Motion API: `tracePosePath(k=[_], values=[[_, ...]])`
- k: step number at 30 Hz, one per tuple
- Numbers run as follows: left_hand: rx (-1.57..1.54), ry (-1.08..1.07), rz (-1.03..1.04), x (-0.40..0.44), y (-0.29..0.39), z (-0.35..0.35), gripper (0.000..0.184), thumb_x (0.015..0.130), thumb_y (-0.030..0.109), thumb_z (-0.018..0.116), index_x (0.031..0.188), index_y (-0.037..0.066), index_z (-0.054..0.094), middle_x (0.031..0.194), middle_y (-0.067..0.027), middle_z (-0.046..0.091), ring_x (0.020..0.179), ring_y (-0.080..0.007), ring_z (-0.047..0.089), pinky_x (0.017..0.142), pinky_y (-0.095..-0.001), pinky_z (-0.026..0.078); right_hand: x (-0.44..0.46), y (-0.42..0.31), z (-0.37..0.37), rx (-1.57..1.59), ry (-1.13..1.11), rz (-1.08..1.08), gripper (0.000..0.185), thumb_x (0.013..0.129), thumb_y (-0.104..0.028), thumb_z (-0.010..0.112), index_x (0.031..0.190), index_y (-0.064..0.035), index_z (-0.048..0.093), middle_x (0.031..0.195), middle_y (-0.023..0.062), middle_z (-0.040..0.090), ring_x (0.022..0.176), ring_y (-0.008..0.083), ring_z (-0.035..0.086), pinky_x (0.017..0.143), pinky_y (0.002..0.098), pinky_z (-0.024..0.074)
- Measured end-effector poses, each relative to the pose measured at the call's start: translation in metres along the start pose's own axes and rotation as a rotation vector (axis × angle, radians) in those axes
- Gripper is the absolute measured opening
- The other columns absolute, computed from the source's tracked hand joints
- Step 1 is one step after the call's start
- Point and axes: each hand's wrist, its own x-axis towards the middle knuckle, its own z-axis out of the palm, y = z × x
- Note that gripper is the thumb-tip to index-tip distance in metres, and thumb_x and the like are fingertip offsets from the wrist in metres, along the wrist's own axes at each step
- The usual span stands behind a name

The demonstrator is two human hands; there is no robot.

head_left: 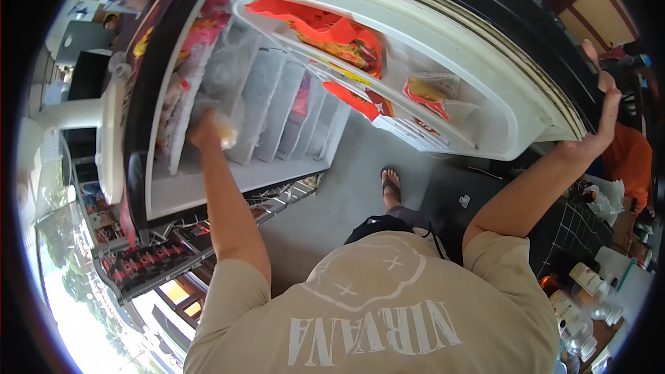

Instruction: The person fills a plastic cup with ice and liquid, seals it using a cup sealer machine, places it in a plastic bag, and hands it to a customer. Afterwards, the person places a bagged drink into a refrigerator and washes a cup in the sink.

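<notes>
My left hand [203, 129] reaches into an open upright freezer [170, 194], its fingers closed on a small clear plastic bag with something pale yellow [225, 131] inside. The hand is slightly blurred and its fingertips are partly hidden. Beside it, frosted shelves [260, 100] hold clear bags, and a pink package [302, 95] lies further in. My right hand [601, 114] grips the outer edge of the freezer door [499, 125], which stands swung open. Red and orange packets [353, 41] and a small yellow-and-red packet [431, 91] sit in the door's racks.
Below the freezer stands a metal rack [138, 266] with red-and-black packets. Glass bottles [575, 312] are at the lower right, near a black wire grid [571, 235]. My sandalled foot [391, 185] is on the grey floor [312, 218]. A person [111, 22] is far off at the left.
</notes>
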Motion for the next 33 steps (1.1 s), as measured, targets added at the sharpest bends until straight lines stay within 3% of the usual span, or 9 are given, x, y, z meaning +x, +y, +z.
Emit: tracePosePath(k=[3,4,7,9,10,22,25,29,33], values=[[0.191,-0.193,0.069,0.104,-0.039,0.019,0.082,0.07,0.055,0.084,0.114,-0.013,0.067,0.12,-0.0196,0.07,0.106,-0.0287,0.068,0.095,-0.0409,0.056,0.007,0.001,0.005,-0.119,0.128,-0.051,0.029,0.106,-0.035,0.046,0.101,-0.0081,0.057,0.149,0.033,0.046,0.135,0.0448,0.052,0.109,0.0608,0.0481],[0.548,-0.588,-0.125,0.247,-0.082,0.042,0.094,0.077,0.072,0.069,0.111,-0.015,0.067,0.119,-0.0199,0.071,0.107,-0.0318,0.069,0.094,-0.0428,0.055,0.01,0.002,0.002,-0.009,0.049,-0.06,0.029,0.106,-0.036,0.045,0.102,-0.0086,0.055,0.148,0.0333,0.046,0.135,0.0448,0.052,0.107,0.0626,0.0492],[0.643,-0.466,0.072,0.242,-0.099,0.034,0.096,0.078,0.074,0.067,0.111,-0.015,0.067,0.119,-0.0209,0.071,0.108,-0.0332,0.069,0.095,-0.0433,0.055,0.012,0.007,-0.001,0.06,-0.003,-0.113,0.029,0.107,-0.036,0.04,0.104,-0.009,0.052,0.147,0.0335,0.047,0.134,0.0452,0.052,0.102,0.0672,0.051],[0.693,-0.453,0.115,0.22,-0.074,0.038,0.097,0.078,0.076,0.065,0.111,-0.015,0.068,0.119,-0.0216,0.071,0.108,-0.0341,0.068,0.095,-0.0437,0.055,0.01,0.005,-0.002,-0.071,0.088,-0.172,0.04,0.107,-0.041,0.037,0.107,-0.0086,0.06,0.148,0.0356,0.045,0.135,0.0454,0.052,0.113,0.0596,0.0435],[0.715,-0.438,0.135,0.213,-0.063,0.037,0.097,0.078,0.076,0.064,0.111,-0.015,0.068,0.119,-0.0219,0.071,0.109,-0.0346,0.068,0.095,-0.0439,0.054,0.01,0.002,0.001,-0.178,0.041,-0.158,0.031,0.105,-0.032,0.051,0.108,-0.0046,0.065,0.146,0.0296,0.052,0.133,0.0376,0.055,0.113,0.0512,0.0441],[0.786,-0.003,0.288,-0.026,0.022,-0.027,0.104,0.081,0.083,0.056,0.115,-0.014,0.067,0.121,-0.0278,0.069,0.114,-0.0421,0.066,0.098,-0.0467,0.053,-0.012,0.012,0.061,-0.411,0.19,-0.253,0.041,0.1,-0.037,0.064,0.117,0.0,0.059,0.125,0.0183,0.061,0.117,0.029,0.059,0.105,0.0416,0.048],[0.834,0.039,0.582,-0.082,-0.005,-0.046,0.094,0.086,0.072,0.063,0.126,-0.013,0.062,0.124,-0.0346,0.064,0.12,-0.0459,0.062,0.102,-0.0479,0.051,-0.026,0.009,0.069,-0.568,0.666,-0.281,0.025,0.105,-0.024,0.048,0.111,-0.0022,0.059,0.141,0.0259,0.056,0.124,0.0365,0.061,0.106,0.0532,0.0516],[0.638,-0.423,0.842,-0.221,-0.023,-0.127,0.072,0.087,0.046,0.074,0.132,-0.008,0.059,0.127,-0.0296,0.065,0.119,-0.0453,0.063,0.103,-0.0476,0.05,-0.064,0.008,0.08,-0.399,0.361,-0.253,0.022,0.1,-0.016,0.062,0.114,0.0002,0.069,0.118,0.0137,0.073,0.113,0.0243,0.065,0.106,0.0381,0.0469],[0.648,-0.791,0.985,-0.299,-0.108,-0.226,0.049,0.088,0.035,0.072,0.124,0.002,0.067,0.115,-0.0206,0.072,0.104,-0.0384,0.07,0.091,-0.0471,0.056,-0.118,0.026,0.136,-0.483,0.123,-0.313,0.021,0.098,-0.013,0.063,0.111,0.002,0.07,0.128,0.0175,0.069,0.118,0.0202,0.063,0.108,0.0334,0.0431]])
